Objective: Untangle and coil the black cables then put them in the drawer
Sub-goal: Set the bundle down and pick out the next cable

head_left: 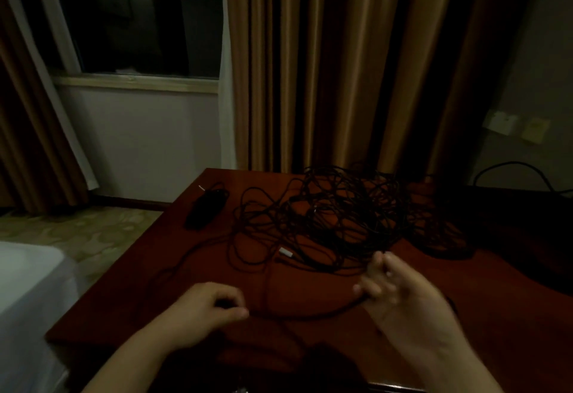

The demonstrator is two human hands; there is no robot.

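**Q:** What lies on the desk (pixel 403 330) in this dim room?

**A:** A large tangle of black cables (pixel 341 216) sprawls across the middle and far side of the reddish-brown desk, loops piled over one another toward the far right corner. A pale connector (pixel 286 251) shows among the strands near the middle. A single strand trails out of the heap toward the near edge, where the person's two hands are.

**Q:** And what are the hands doing?

**A:** The left hand (pixel 210 309) rests near the near-left part of the desk, fingers curled and pinching a strand of the cable that runs rightward. The right hand (pixel 393 293) is raised just above the near-right part of the desk, palm turned inward; it is blurred, and a cable strand meets it at the fingers, but whether the fingers grip it cannot be told.

**Q:** Anything else on the desk?

**A:** A small black bundle (pixel 206 206) sits apart from the heap, close to the far-left corner, with a light tip beside it.

**Q:** And around it?

**A:** Tan curtains (pixel 325 67) hang behind the far edge, a dark window (pixel 133 20) to their left. A white bed corner (pixel 28 284) shows beyond the left edge.
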